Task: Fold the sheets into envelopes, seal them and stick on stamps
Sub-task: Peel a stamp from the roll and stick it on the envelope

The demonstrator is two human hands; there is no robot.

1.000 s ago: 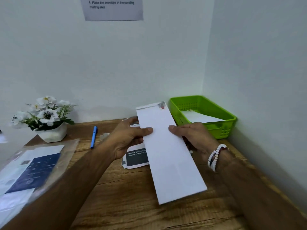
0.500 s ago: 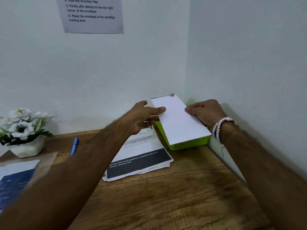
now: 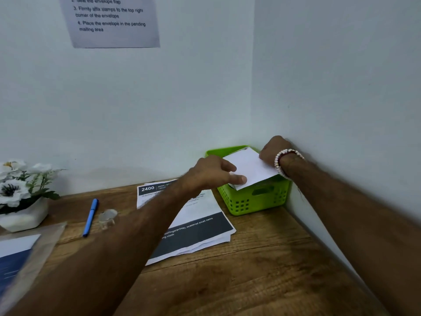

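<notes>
A long white envelope (image 3: 251, 167) lies across the top of the green basket (image 3: 255, 202) in the far right corner of the desk. Its far end carries a small stamp at the corner. My left hand (image 3: 214, 171) pinches the envelope's near left edge, thumb on top. My right hand (image 3: 272, 149) grips its right edge beside the wall, a bead bracelet on that wrist. A stack of printed sheets (image 3: 193, 221) with a dark band lies on the wood left of the basket, partly under my left forearm.
A blue pen (image 3: 90, 217) and a small clear object (image 3: 108, 216) lie left of the sheets. A white pot of artificial flowers (image 3: 20, 195) stands at the far left. A plastic sleeve with blue paper (image 3: 18, 258) sits at the near left. An instruction sheet (image 3: 114, 19) hangs on the wall.
Both hands carried the envelope from over the middle of the desk to the far right, onto the top of the green basket. My view turned right and closer to the corner.
</notes>
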